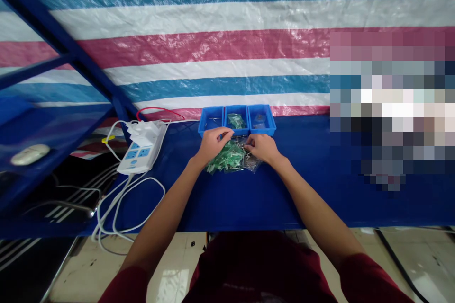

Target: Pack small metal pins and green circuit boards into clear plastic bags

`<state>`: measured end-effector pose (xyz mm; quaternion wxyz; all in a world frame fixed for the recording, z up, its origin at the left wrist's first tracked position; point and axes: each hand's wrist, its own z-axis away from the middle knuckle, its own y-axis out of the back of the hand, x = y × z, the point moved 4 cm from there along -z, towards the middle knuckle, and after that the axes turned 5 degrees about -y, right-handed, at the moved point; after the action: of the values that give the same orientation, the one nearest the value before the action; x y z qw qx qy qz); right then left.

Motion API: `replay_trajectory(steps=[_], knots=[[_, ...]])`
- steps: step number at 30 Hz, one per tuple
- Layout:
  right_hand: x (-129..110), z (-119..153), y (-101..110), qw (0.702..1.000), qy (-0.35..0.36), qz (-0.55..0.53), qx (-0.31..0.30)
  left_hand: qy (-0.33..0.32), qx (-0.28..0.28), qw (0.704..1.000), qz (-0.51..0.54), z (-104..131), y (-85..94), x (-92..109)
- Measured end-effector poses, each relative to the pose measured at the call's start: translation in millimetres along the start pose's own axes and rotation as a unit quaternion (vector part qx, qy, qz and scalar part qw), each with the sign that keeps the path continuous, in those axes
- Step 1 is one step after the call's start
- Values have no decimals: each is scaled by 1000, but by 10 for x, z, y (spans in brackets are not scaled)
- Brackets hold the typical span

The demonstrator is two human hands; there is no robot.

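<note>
A mixed pile point(229, 156) of small green pieces, clear plastic pieces and thin metal parts lies on the blue table. My left hand point(213, 144) is at the pile's upper left, thumb and fingers closed together near the front of the bins. At its right side my right hand point(263, 148) has its fingers curled in a pinch over the clear and metal parts. What either hand pinches is too small to make out. Behind the pile stand a left blue bin point(202, 123) with a few thin metal parts, a middle blue bin point(236, 131) with green pieces, and a right blue bin point(272, 123) with clear pieces.
To the left, a white power strip point(137, 163) with plugs lies on the blue table point(227, 208), its white cables point(117, 208) looped over the front edge. A blue metal frame point(95, 83) rises beside it. Striped sheeting point(227, 47) hangs behind. A blurred-out area covers the right.
</note>
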<state>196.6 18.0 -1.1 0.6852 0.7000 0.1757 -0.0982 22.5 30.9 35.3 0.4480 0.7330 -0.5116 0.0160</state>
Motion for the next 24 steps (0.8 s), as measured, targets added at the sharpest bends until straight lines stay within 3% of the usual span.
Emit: replay_trajectory(steps=[4,14,24], knots=[[-11,0,-31,1000,14,11,-1,-13,48,998,-30,136,-48,-2],[-4,-9,-21,999,33,23,23,-39,67,993,-85,227,-108,-38],[28,-23,-35,999,18,27,0,-23,82,993,-79,246,-102,-62]])
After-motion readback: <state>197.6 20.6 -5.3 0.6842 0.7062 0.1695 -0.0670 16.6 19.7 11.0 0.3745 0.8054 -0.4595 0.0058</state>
